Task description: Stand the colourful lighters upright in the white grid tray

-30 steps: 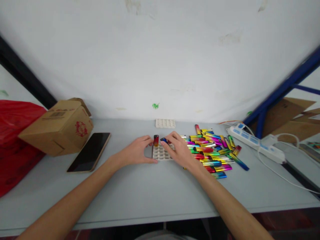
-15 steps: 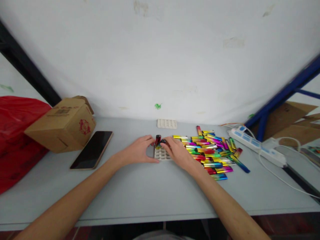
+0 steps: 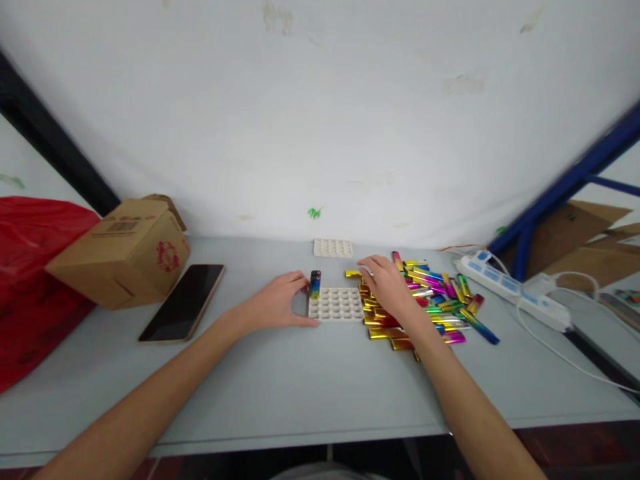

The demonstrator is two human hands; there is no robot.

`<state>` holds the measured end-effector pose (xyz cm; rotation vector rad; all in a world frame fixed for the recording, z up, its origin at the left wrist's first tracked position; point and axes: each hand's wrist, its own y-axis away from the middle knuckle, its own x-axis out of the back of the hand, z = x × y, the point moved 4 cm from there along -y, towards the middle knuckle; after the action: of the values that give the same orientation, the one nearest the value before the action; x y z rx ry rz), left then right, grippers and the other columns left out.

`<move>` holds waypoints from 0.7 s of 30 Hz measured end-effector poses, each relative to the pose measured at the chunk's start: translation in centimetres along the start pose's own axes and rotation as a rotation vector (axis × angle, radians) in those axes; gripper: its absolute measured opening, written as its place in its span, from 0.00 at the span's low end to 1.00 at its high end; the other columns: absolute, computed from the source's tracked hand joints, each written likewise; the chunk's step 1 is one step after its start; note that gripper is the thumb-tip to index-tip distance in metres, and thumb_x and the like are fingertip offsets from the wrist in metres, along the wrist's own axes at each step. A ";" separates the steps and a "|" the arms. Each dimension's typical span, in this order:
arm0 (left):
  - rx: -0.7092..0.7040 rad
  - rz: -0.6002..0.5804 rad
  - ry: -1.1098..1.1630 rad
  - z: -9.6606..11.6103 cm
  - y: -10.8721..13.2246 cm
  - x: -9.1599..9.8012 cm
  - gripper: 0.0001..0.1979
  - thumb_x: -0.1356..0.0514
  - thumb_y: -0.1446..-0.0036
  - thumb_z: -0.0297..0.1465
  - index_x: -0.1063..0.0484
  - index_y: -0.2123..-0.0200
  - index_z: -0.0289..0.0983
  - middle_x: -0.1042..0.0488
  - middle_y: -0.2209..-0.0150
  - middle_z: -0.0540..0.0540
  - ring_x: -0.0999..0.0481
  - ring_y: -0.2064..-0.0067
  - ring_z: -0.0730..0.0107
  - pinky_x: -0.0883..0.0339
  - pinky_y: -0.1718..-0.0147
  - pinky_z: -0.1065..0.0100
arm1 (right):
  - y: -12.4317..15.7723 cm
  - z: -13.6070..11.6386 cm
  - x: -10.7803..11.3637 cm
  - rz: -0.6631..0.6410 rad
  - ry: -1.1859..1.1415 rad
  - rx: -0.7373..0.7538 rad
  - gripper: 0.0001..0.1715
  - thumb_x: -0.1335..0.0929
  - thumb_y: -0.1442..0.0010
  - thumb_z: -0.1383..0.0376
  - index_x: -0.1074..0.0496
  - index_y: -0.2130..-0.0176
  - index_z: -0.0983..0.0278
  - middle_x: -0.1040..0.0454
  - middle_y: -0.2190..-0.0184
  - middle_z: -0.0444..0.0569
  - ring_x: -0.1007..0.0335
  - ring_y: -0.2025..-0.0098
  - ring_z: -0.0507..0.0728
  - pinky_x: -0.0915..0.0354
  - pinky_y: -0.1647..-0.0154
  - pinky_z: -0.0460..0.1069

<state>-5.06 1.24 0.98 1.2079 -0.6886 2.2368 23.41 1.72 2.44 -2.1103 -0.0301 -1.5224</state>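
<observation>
Slim, shiny multicoloured lighters seemed light, stiff, slippery; mid-body hold suited. Left hand stood spread; right hand grip indeterminable.

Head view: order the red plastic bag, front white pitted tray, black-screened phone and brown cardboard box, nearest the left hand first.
1. Front tray, right of the left hand
2. Phone, on the left
3. Box, farther left
4. Bag, leftmost
</observation>
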 end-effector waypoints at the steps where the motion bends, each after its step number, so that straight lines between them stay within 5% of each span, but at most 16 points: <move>1: 0.003 0.000 0.001 0.0 0.0 0.0 0.34 0.23 0.45 0.64 0.21 0.53 0.42 0.19 0.52 0.43 0.17 0.49 0.47 0.23 0.41 0.52 | -0.1 1.1 -0.2 -0.025 0.011 -0.019 0.15 0.33 0.18 0.66 0.16 0.43 0.61 0.13 0.42 0.61 0.18 0.41 0.68 0.30 0.36 0.62; 11: 0.005 -0.007 -0.017 0.0 0.0 0.0 0.33 0.23 0.46 0.62 0.22 0.54 0.42 0.20 0.52 0.43 0.17 0.49 0.47 0.22 0.42 0.53 | -0.4 3.6 -1.4 -0.216 -0.104 -0.049 0.11 0.27 0.23 0.64 0.13 0.48 0.64 0.13 0.50 0.61 0.17 0.44 0.66 0.26 0.35 0.62; 15: -0.006 0.001 -0.009 0.1 0.0 0.1 0.34 0.24 0.45 0.63 0.21 0.54 0.42 0.19 0.52 0.42 0.17 0.49 0.47 0.22 0.43 0.52 | -0.4 3.3 -0.4 -0.072 -0.160 -0.054 0.12 0.30 0.21 0.62 0.15 0.49 0.62 0.14 0.50 0.60 0.17 0.46 0.66 0.27 0.38 0.60; 21: -0.005 0.004 -0.005 0.0 0.0 0.0 0.33 0.23 0.45 0.63 0.21 0.54 0.42 0.19 0.52 0.42 0.17 0.49 0.46 0.23 0.43 0.52 | -0.5 2.1 0.8 0.174 -0.565 -0.247 0.28 0.29 0.25 0.40 0.16 0.51 0.61 0.25 0.73 0.43 0.28 0.70 0.58 0.34 0.61 0.52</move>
<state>-5.08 1.22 1.03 1.2108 -0.6985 2.2353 25.35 2.84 2.87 -2.6002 0.1417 -0.8284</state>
